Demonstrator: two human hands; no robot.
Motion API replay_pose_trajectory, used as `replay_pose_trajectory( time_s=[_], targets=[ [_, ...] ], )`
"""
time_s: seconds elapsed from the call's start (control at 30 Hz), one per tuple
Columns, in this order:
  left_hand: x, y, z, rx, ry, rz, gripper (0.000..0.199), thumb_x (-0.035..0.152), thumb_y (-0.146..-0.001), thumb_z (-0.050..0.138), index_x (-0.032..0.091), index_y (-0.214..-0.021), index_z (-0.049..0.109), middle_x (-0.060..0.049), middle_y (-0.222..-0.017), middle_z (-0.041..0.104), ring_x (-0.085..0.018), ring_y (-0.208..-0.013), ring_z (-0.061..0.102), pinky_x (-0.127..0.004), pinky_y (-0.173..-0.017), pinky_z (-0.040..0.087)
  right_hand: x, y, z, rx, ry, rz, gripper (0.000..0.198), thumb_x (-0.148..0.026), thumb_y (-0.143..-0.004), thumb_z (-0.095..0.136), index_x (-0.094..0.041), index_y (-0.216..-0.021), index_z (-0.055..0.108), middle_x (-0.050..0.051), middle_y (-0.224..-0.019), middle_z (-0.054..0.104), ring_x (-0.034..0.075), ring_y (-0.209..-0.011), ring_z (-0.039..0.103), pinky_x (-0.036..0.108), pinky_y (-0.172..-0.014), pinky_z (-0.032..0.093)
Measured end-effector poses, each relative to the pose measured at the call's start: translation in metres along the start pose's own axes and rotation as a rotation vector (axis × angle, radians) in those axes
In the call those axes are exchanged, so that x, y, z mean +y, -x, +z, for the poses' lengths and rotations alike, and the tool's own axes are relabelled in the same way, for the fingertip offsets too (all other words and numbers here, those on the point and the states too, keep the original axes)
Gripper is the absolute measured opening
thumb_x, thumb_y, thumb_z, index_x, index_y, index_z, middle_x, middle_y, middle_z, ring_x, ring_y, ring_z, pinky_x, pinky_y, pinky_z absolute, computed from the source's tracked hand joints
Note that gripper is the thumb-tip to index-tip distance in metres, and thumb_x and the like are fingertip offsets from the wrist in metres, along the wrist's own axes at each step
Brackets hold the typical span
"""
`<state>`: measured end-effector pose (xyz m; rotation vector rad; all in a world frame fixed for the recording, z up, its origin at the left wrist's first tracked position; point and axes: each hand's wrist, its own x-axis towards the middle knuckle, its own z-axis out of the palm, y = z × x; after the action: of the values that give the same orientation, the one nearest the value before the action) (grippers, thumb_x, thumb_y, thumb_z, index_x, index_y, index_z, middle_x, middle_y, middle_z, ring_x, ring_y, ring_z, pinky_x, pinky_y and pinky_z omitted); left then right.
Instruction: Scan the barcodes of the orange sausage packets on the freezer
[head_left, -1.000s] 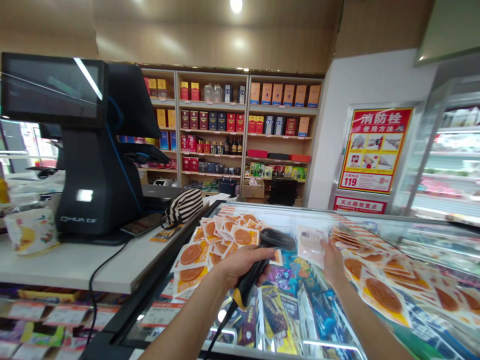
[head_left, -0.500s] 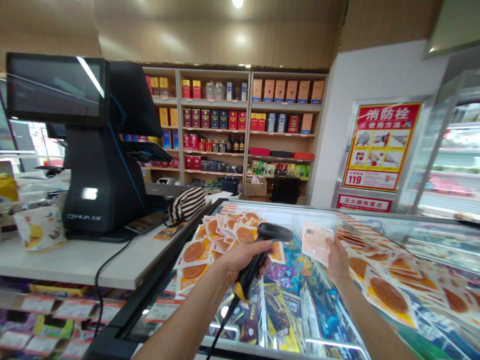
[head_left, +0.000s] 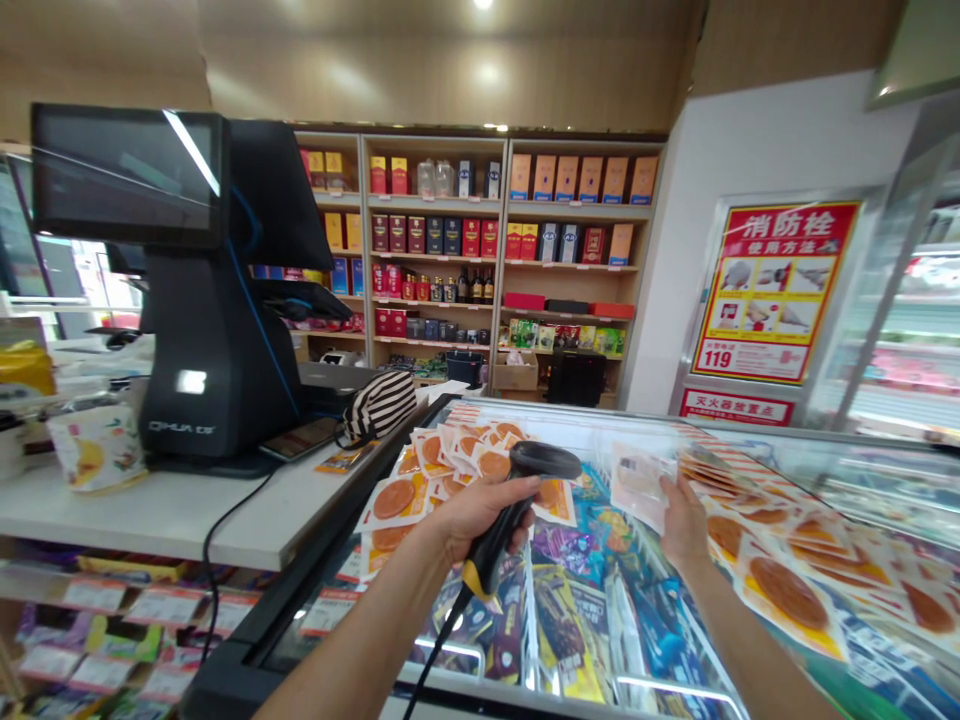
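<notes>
Fingers of the left hand (head_left: pixel 487 515) are curled around the handle of the scanner (head_left: pixel 491 550), the thumb stretched toward its head, while those of the right hand (head_left: pixel 684 520) pinch a packet (head_left: pixel 636 482) at its right edge. That packet is held up over the freezer (head_left: pixel 232 645), just right of the scanner's head and apart from it, its pale side toward the camera. A cable (head_left: pixel 442 640) runs down from the handle's yellow end. Packets with orange discs lie in a left pile (head_left: pixel 394 498) and a right pile (head_left: pixel 787 590), with colourful bags (head_left: pixel 562 630) lower down between them. Left of the freezer, a counter (head_left: pixel 247 540) bears a terminal (head_left: pixel 217 340) and a striped pouch (head_left: pixel 381 408). Shelves (head_left: pixel 427 257) of boxes and bottles stand behind, with a red poster (head_left: pixel 776 290) to their right.
</notes>
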<state>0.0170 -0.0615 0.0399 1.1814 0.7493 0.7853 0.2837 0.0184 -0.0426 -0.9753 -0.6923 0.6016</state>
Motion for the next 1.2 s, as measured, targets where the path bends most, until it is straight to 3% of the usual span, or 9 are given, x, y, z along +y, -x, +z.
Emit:
replay_pose_trajectory(
  time_s=[0.17,0.3,0.53,0.73,0.87,1.07,1.2],
  targets=[
    [0.000,0.003,-0.004,0.057,-0.051,0.019,0.031,0.043,-0.063,0.055,0.014,-0.071,0.047,0.003,-0.052,0.049,-0.006,-0.039,0.044,-0.018,-0.039,0.034,0.006,-0.002,0.004,-0.039,0.076,-0.041,0.041,-0.038,-0.056,0.052,-0.015,-0.089,0.057,0.001,-0.079,0.060,0.016,-0.074,0.052,0.026,-0.066,0.041],
    [0.000,0.008,-0.021,0.260,-0.138,0.071,0.032,0.045,-0.062,0.056,0.015,-0.067,0.045,0.004,-0.048,0.047,-0.005,-0.037,0.042,-0.018,-0.037,0.033,0.010,0.001,0.021,-0.099,0.256,-0.136,0.044,-0.042,-0.062,0.047,-0.014,-0.095,0.057,0.004,-0.086,0.061,0.020,-0.083,0.053,0.032,-0.075,0.039],
    [0.004,0.032,-0.063,0.544,-0.126,0.125,0.032,0.045,-0.063,0.054,0.016,-0.063,0.041,0.006,-0.044,0.044,-0.005,-0.036,0.039,-0.017,-0.036,0.031,0.025,0.015,0.081,-0.439,0.365,-0.397,0.042,-0.042,-0.072,0.039,-0.017,-0.101,0.056,0.006,-0.103,0.057,0.019,-0.099,0.048,0.035,-0.089,0.032],
    [-0.003,0.052,-0.082,0.572,-0.092,0.121,0.035,0.048,-0.062,0.055,0.015,-0.062,0.043,0.005,-0.048,0.046,-0.004,-0.036,0.040,-0.017,-0.036,0.031,0.037,0.041,0.144,-0.784,0.507,-0.597,0.033,-0.028,-0.078,0.034,-0.021,-0.099,0.057,0.002,-0.105,0.056,0.016,-0.099,0.048,0.034,-0.089,0.033],
    [-0.006,0.058,-0.085,0.590,-0.073,0.093,0.035,0.047,-0.060,0.056,0.014,-0.063,0.044,0.005,-0.045,0.044,-0.004,-0.036,0.039,-0.016,-0.035,0.031,0.040,0.051,0.169,-0.954,0.664,-0.754,0.031,-0.023,-0.078,0.034,-0.024,-0.098,0.057,0.000,-0.101,0.058,0.015,-0.092,0.052,0.030,-0.083,0.037],
    [-0.009,0.063,-0.094,0.674,-0.088,0.081,0.034,0.046,-0.060,0.057,0.015,-0.061,0.043,0.005,-0.046,0.046,-0.005,-0.037,0.041,-0.015,-0.036,0.031,0.041,0.052,0.168,-1.036,0.868,-0.795,0.031,-0.030,-0.080,0.033,-0.023,-0.102,0.053,0.003,-0.102,0.057,0.017,-0.093,0.051,0.031,-0.080,0.037],
    [-0.013,0.059,-0.090,0.661,-0.063,0.047,0.032,0.045,-0.061,0.057,0.015,-0.062,0.044,0.005,-0.047,0.047,-0.005,-0.037,0.042,-0.015,-0.037,0.032,0.035,0.044,0.148,-0.966,0.890,-0.764,0.035,-0.033,-0.080,0.032,-0.019,-0.107,0.050,0.006,-0.110,0.052,0.019,-0.102,0.045,0.034,-0.086,0.033]
  ],
)
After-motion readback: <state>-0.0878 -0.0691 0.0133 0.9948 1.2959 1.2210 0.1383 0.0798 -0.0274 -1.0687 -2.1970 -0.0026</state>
